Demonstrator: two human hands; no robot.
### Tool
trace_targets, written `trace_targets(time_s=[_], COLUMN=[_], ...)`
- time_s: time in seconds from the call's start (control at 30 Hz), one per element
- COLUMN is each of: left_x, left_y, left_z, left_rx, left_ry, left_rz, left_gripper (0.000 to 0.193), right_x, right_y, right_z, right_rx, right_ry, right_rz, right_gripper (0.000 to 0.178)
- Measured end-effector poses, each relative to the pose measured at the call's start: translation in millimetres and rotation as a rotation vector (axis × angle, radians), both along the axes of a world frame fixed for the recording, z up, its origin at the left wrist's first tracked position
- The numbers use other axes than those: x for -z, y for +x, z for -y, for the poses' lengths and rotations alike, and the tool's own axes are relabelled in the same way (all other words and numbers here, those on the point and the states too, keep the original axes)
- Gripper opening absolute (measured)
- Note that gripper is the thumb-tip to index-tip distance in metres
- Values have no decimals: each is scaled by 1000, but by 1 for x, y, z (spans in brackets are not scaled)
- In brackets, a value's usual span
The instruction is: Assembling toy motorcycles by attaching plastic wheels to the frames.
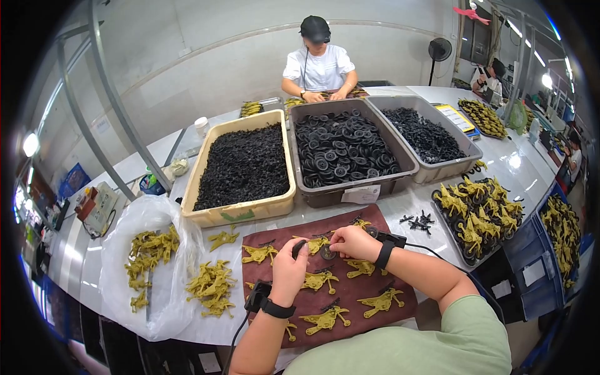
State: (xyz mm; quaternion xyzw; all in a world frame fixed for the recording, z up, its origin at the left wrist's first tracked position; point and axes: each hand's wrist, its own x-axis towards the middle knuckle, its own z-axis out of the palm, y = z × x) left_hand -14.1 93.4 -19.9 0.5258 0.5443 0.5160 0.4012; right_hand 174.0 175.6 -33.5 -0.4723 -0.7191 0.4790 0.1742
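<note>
My left hand (289, 272) is closed with a black wheel (299, 247) standing up between thumb and fingers. Just to its right, my right hand (357, 244) pinches at another black wheel (327, 253), which lies against a yellow plastic toy motorbike frame (318, 243). Its fingertips partly cover that spot. Around both hands, several more yellow frames with thin black pieces along them, such as a near frame (325, 319), rest in rows on a dark red mat (275, 240). My left forearm hides part of one frame at the lower left.
Beyond the mat stand a cream bin (240, 214) of small black parts, a dark bin (400, 178) of wheels and a grey bin (459, 164). Yellow frames lie in a pile (211, 287) and plastic bag (172, 319). Assembled pieces fill a tray (478, 219). A person (319, 69) works opposite.
</note>
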Motion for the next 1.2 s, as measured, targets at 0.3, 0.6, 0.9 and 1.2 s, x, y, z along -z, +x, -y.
trace_targets(time_s=[0.3, 0.6, 0.9, 1.2], left_x=[-4, -11, -15, -9], left_y=[-3, -20, -66, -88], left_z=[5, 6, 17, 35], left_rx=[52, 240, -84, -80], left_ry=[-93, -230, -275, -183], left_rz=[132, 373, 529, 568], left_gripper=[21, 23, 18, 32], right_x=[2, -31, -7, 15], right_y=[-10, -41, -76, -92], right_z=[-1, 8, -7, -12], right_rx=[-18, -253, -91, -186], right_ry=[483, -45, 290, 593], right_rz=[10, -431, 12, 199], right_gripper=[24, 18, 20, 15])
